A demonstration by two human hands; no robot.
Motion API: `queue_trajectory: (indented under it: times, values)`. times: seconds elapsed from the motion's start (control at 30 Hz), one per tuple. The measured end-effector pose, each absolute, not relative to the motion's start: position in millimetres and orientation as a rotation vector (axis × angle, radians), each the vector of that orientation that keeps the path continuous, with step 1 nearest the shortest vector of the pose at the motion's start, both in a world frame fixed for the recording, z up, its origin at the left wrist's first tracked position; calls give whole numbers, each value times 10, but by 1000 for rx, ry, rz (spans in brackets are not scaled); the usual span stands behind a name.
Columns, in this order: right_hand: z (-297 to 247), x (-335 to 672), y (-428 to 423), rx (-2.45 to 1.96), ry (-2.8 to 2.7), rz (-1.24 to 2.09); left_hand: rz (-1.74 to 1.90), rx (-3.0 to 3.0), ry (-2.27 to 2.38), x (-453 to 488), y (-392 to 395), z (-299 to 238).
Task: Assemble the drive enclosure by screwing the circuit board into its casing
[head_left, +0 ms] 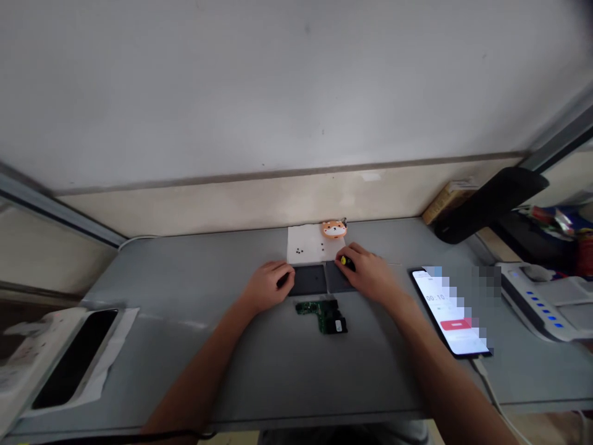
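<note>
My left hand (269,285) rests on the grey table (194,278), fingers curled against the left edge of a flat black casing (309,279). A second dark casing piece (337,281) lies beside it, partly under my right hand (367,272). That hand is closed around a small yellow-tipped tool (343,261). A green circuit board (323,313) lies just in front of the casings, untouched. Behind them a white sheet (308,245) carries a few tiny black screws (299,251).
An orange animal-shaped figure (334,229) sits at the sheet's far edge. A lit phone (450,312) with a cable lies right. A white device (544,296) with blue lights stands far right, a black lamp head (486,201) behind. A dark-screened phone (76,355) lies left.
</note>
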State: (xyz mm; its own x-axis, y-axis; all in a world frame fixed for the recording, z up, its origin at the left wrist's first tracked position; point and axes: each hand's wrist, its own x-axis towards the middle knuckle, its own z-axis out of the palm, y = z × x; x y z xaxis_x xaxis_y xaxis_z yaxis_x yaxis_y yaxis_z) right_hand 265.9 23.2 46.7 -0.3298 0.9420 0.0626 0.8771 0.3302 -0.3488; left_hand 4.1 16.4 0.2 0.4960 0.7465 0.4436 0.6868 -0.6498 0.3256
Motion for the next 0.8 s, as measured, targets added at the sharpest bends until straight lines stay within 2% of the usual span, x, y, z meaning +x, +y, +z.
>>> queue_trajectory:
  times: [0.3,0.6,0.8]
  values:
    - [463,2620,215,-1659,-2347,287,906,2665,1250,25,169,1]
    - [459,2487,-204,-777,-2644,96,1147,2739,1330,61,129,84]
    - [373,2979,-472,-919,-2256,69,1174,2651,1394,15,186,27]
